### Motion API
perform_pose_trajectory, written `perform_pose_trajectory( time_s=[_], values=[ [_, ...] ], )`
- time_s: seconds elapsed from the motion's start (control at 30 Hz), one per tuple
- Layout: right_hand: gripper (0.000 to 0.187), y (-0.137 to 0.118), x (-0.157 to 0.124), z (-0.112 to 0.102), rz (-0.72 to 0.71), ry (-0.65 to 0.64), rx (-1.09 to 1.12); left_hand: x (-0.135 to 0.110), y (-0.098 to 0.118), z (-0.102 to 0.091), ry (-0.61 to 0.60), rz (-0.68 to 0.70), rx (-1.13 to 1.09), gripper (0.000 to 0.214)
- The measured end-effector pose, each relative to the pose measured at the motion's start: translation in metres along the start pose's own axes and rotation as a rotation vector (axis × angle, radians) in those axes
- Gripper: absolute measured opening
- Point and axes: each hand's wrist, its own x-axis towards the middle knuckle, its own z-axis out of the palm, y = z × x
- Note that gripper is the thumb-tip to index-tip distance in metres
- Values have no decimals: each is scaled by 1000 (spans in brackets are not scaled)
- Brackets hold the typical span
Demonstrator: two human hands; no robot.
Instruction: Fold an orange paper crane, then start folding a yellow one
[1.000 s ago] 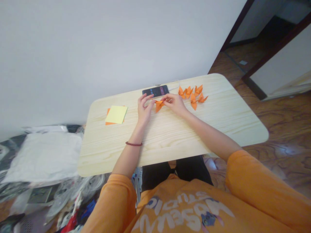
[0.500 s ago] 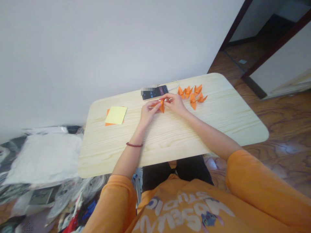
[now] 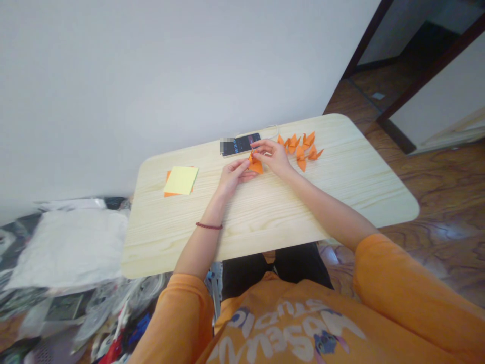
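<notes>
A small folded orange paper piece (image 3: 256,165) is held between both hands just above the light wooden table (image 3: 341,187). My left hand (image 3: 232,177) pinches its lower left side with fingers curled. My right hand (image 3: 273,155) grips its upper right side, thumb and fingers closed on the paper. Several finished orange folded pieces (image 3: 301,146) lie in a cluster just right of my right hand. A dark phone (image 3: 241,143) lies behind my hands, its screen lit.
A yellow sheet stack over orange sheets (image 3: 181,180) lies on the table's left part. White wall runs behind the table. Bags and clutter (image 3: 68,263) fill the floor at left. Wooden floor and a dark doorway (image 3: 409,65) are at right.
The orange piece went from lying flat at the table to being lifted and turned between my hands. My left fingers, spread a second ago, closed onto it.
</notes>
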Motion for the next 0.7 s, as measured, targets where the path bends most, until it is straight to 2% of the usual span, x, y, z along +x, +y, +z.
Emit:
perform_pose_trajectory(
  time_s=[0.13, 0.43, 0.7],
  values=[
    [21, 1, 3, -1, -20, -10, -24, -1, 1, 0, -19, 4, 39, 35],
    [22, 4, 2, -1, 65, -1, 6, -2, 3, -1, -87, 3, 39, 27],
    [18, 1, 2, 0, 88, -20, 57, -3, 4, 1, -26, -29, 16, 18]
  ],
)
